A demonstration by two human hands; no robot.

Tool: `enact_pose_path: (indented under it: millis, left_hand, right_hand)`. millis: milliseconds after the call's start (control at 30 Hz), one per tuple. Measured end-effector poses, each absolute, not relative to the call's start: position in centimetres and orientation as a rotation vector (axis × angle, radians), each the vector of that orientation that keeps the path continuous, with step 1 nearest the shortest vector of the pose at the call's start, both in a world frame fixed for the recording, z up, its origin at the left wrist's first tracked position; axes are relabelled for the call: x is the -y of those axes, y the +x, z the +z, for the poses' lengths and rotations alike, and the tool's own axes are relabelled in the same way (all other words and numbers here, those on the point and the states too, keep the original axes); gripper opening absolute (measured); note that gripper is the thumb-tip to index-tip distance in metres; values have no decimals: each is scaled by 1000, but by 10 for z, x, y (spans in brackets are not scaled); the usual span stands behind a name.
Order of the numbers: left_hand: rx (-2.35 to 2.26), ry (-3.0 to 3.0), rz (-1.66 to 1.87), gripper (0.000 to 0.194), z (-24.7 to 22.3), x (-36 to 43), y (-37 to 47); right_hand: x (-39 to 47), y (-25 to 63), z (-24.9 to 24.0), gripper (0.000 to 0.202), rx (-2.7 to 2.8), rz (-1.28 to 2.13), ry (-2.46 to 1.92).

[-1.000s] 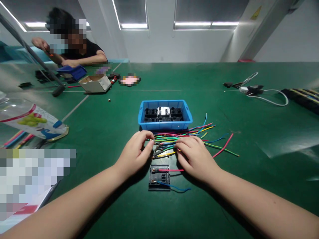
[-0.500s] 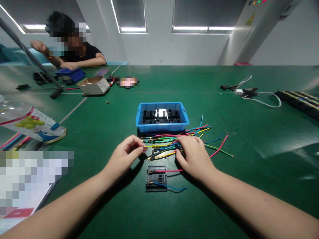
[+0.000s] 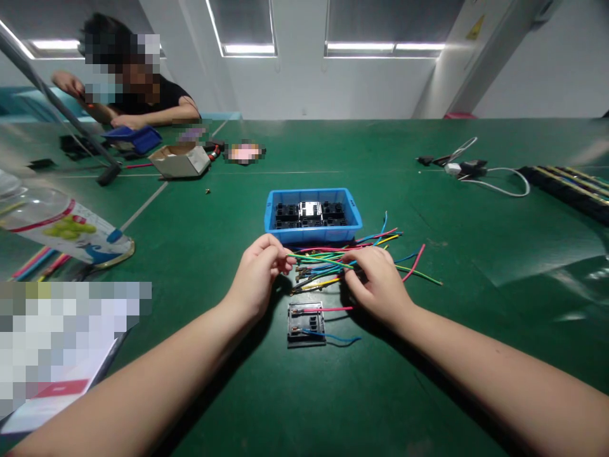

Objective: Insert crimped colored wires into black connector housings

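right hand covering some wires, bottle cropped

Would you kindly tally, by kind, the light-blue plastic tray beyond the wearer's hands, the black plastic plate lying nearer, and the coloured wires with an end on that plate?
Light-blue rectangular plastic tray: 1
Black rectangular plastic plate: 1
Red insulated wire: 1
Blue insulated wire: 1
Total: 4

tray: smooth plastic | wires: plastic-sheathed, glossy | black plate: plastic, probably matt | tabletop: smooth, semi-gloss
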State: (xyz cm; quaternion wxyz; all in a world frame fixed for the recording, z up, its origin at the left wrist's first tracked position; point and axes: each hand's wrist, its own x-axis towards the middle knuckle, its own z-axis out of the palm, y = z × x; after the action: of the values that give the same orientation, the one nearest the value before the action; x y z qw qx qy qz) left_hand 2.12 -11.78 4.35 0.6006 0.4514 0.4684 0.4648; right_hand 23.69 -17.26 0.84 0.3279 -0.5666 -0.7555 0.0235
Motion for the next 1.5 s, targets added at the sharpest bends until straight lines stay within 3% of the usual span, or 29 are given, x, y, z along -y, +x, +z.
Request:
enact_pose_path:
  millis: [400, 600, 1067, 1500]
  left_hand:
    - [-914, 2139, 847, 12, 15, 116, 5]
    - [-970, 2143, 924, 10, 11, 116, 6]
    - [-871, 2272, 893, 8, 14, 115, 9]
    - [-840, 2252, 865, 9, 13, 114, 8]
  right_hand:
    - [178, 236, 11, 22, 2100, -169, -1580]
    - [178, 234, 14, 21, 2088, -219, -1493]
    - [172, 240, 6, 24, 2332, 105, -1201]
    - [172, 241, 4, 27, 2317, -29, -1248]
